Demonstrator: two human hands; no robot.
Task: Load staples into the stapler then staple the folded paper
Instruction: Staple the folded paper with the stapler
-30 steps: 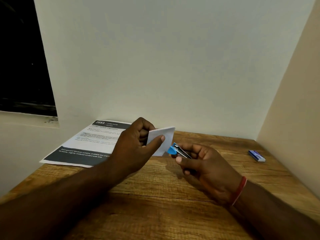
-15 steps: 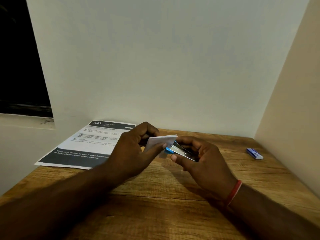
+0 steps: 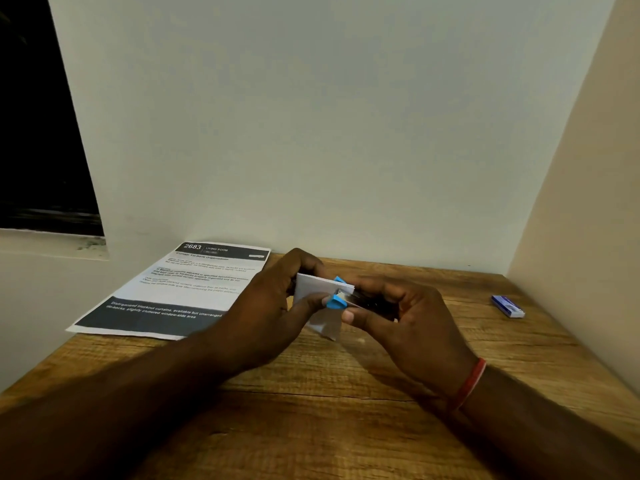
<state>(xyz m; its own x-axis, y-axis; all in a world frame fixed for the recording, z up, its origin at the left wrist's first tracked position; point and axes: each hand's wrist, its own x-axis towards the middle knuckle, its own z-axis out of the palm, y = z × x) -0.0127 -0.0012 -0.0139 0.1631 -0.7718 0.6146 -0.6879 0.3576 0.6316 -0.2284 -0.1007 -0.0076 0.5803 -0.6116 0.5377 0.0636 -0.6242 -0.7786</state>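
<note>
Bare table (image 3: 346,427) around hands; printed sheet (image 3: 180,289) far-left, staple box (image 3: 507,306) far-right, walls behind.

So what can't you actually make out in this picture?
All in the head view:
- stapler: mostly hidden inside the right hand; staples inside unseen.
- folded paper: part covered by the left hand; any staple hidden.
- blue box: label too small.
- printed sheet: fine print blurred.
</note>
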